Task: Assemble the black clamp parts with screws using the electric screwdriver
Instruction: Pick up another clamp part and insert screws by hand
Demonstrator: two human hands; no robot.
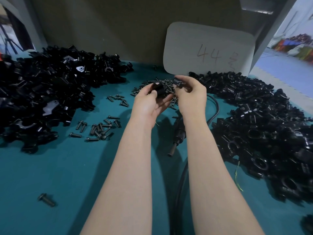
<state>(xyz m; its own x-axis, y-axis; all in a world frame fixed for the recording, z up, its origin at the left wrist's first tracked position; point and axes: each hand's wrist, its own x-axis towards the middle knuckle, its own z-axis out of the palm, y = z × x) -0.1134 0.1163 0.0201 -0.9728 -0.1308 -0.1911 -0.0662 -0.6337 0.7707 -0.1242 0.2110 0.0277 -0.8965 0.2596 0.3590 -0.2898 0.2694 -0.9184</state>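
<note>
Through the head camera I read the only writing in view: a pale, round-cornered card (208,48) leaned against the grey back wall (110,22) at the far edge of the bench (67,175), marked "44" by hand in thin strokes. A further scribble stood to the right of it that I could not make out. I saw no brand on anything.

The bench was covered in plain teal. A big heap of black parts (42,92) filled its far left corner, and a second heap (262,129) ran along the right edge. Between them, towards the far edge below the card, lay a pile of screws (157,82), with loose screws (100,128) scattered to its left and a lone screw (46,199) near the left front corner.

Both hands were up over the pile of screws. The left hand (149,102) had its fingers curled round a black clamp part (159,91). The right hand (191,97) pinched a smaller black piece (177,81) at its fingertips, close beside the clamp part; I could not tell whether the two touched.

The electric screwdriver (177,138) lay on the bench between the forearms, bit end towards the near edge, its black cable (215,107) looping away beside the right heap.

Past the right edge the room opened onto a pale floor (277,68) with blurred colourful goods (296,44) beyond. At the far left stood a tripod (7,43).
</note>
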